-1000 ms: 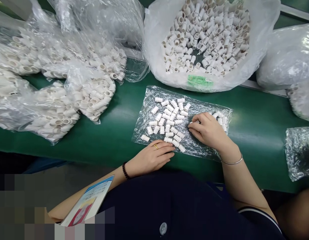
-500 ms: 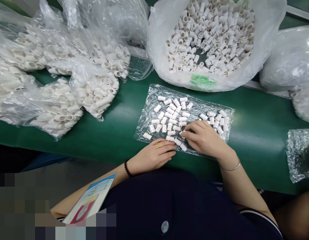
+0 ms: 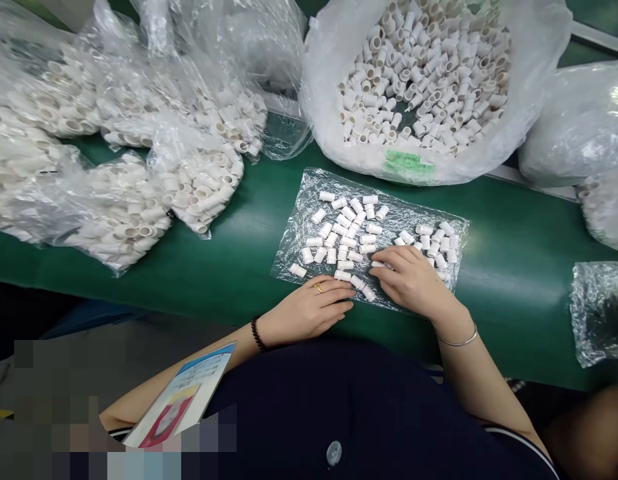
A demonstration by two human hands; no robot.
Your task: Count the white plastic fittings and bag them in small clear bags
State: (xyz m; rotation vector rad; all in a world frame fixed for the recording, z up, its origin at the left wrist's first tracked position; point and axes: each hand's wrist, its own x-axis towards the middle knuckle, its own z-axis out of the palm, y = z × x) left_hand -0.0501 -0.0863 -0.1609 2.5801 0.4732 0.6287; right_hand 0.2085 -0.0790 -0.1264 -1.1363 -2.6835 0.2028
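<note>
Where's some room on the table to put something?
Two patches of the green table look bare: left, between the filled plastic bags and the clear plastic sheet; right, between that sheet and the crinkled packet. It's crowded on the sheet, with white pipe fittings and the right hand, and along the far side, around the big open bag.

No words can be read: the lines (image 3: 189, 375) on the badge (image 3: 181, 400) are too small to make out, and the green mark (image 3: 409, 162) on the large plastic bag (image 3: 325, 100) is too blurred.
</note>
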